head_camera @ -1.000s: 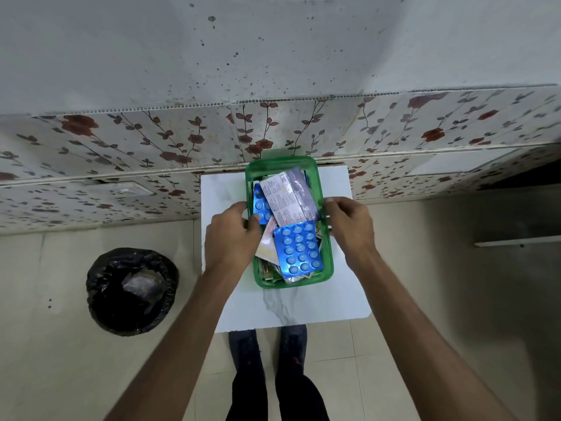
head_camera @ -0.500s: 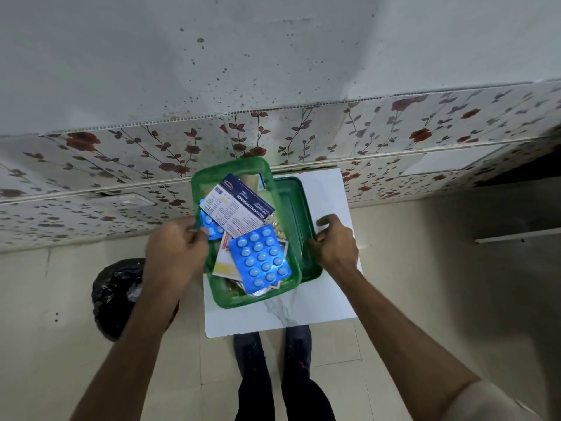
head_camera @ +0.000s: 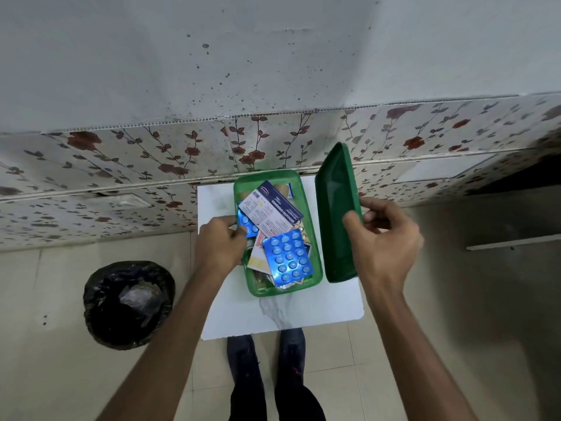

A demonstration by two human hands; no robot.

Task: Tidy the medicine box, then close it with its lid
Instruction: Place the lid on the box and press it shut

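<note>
On white table (head_camera: pixel 318 311), open medicine box (head_camera: pixel 315 268) btwn hands: left hand (head_camera: pixel 220 244) gripping its side, right hand (head_camera: pixel 384 243) pinching tilted lid (head_camera: pixel 335 208).

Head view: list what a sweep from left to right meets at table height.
Black bin → left hand → green medicine box → green lid → right hand.

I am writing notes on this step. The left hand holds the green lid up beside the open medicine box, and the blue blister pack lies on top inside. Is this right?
Not quite: in the head view the right hand holds the green lid up beside the open medicine box. The left hand rests at the box's other side. The blue blister pack does lie on top.
</note>
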